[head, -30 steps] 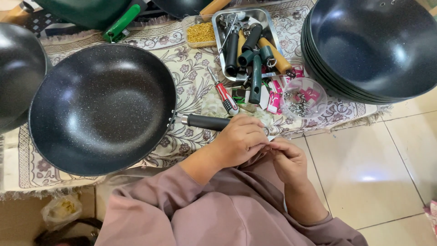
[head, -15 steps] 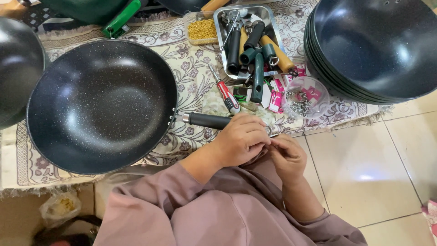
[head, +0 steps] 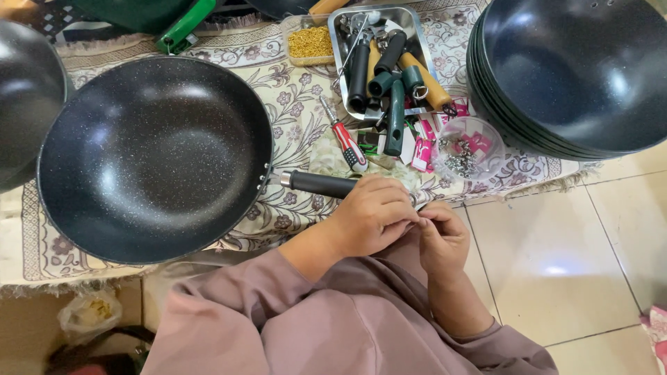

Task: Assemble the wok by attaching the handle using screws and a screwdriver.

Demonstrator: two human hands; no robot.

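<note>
while both wrists come out of dusty-pink sleeves [head: 313,326], the left hand [head: 372,215] is curled shut over the end of the black pan handle [head: 321,184], and the right hand [head: 442,239] sits just beside it with fingertips pinched against the same end; what they pinch is too small to tell. beyond the hands the handle runs left to the speckled black wok [head: 154,158], which rests on a patterned mat [head: 292,118]. a red screwdriver [head: 345,139] lies near the handle, and a clear bowl of small metal parts [head: 467,149] is to its right. farther off stand a metal tray of handles [head: 385,62] and a stack of dark woks [head: 577,69].
</note>
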